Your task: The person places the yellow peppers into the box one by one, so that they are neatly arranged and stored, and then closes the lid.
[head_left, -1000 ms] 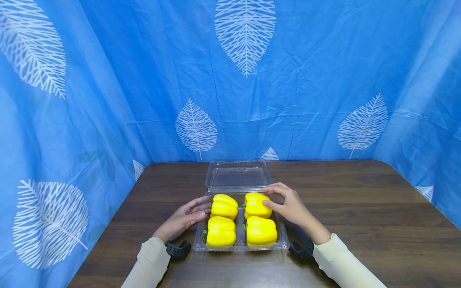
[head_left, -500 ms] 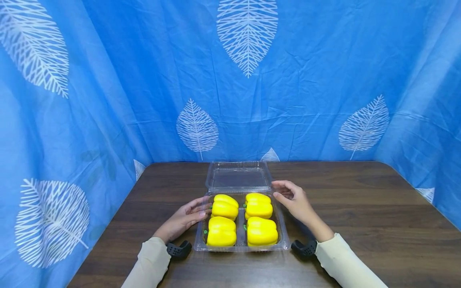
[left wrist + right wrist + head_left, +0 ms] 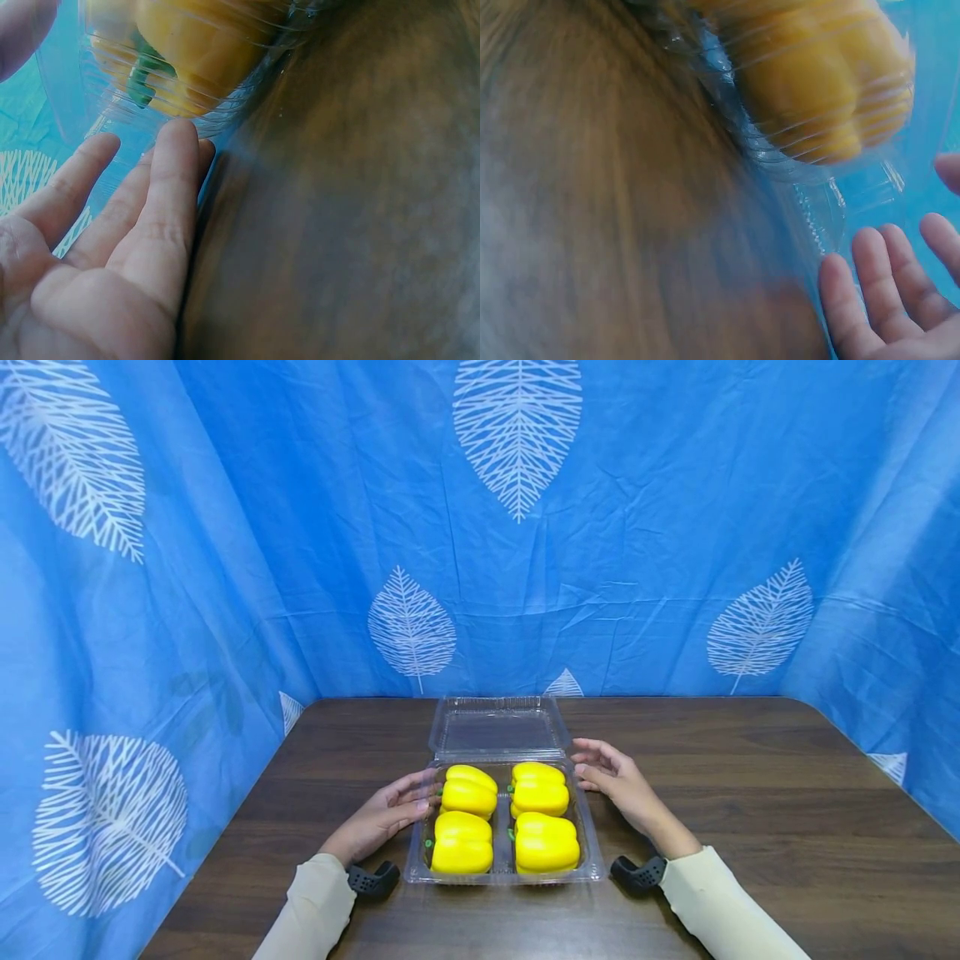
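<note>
Several yellow bell peppers with green stems sit in two columns inside a clear plastic clamshell container. Its hinged lid lies folded back, away from the person. My left hand is at the container's left side, fingers extended with their tips right at the ribbed wall; the left wrist view shows a pepper's green stem through that wall. Beside the container's back right corner is my right hand, fingers loosely extended and nothing in them. In the right wrist view its fingers are apart from the container wall.
The dark wooden table extends to both sides of the container. A blue curtain with white leaf prints hangs behind and at the sides. Each wrist wears a black band-like mount.
My right hand has left the back right pepper and moved right, out past the container's edge. My left hand, the peppers and the container have stayed in place.
</note>
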Available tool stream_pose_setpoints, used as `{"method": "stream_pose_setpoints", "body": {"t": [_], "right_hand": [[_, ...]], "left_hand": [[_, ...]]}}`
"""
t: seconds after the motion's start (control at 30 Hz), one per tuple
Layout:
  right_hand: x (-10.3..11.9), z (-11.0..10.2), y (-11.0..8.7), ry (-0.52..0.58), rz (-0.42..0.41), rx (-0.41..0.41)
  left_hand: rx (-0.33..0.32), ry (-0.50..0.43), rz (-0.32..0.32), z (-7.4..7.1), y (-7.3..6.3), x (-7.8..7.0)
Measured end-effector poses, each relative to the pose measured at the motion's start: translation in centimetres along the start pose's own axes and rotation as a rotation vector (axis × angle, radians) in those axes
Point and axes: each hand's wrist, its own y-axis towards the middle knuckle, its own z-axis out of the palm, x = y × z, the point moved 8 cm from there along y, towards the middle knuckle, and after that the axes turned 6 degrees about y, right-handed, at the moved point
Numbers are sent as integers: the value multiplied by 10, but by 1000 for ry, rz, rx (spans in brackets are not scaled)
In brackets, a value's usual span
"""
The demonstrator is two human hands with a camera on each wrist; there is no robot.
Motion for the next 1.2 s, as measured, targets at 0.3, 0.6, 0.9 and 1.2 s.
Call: {"method": "stream_pose_setpoints", "body": {"t": [0.3,0.6,0.9,1.2], "right_hand": [[-14,11,0,260,141,109],[-14,24,4,388,158,222],[-15,22,4,434,165,251],[-12,22,1,450,121,284]], "left_hand": [[1,13,-3,0,-1,-1],[8,5,-4,-1,-1,-2],[12,1,-3,1,-2,-2],[10,-19,-2,1,-3,-1]]}}
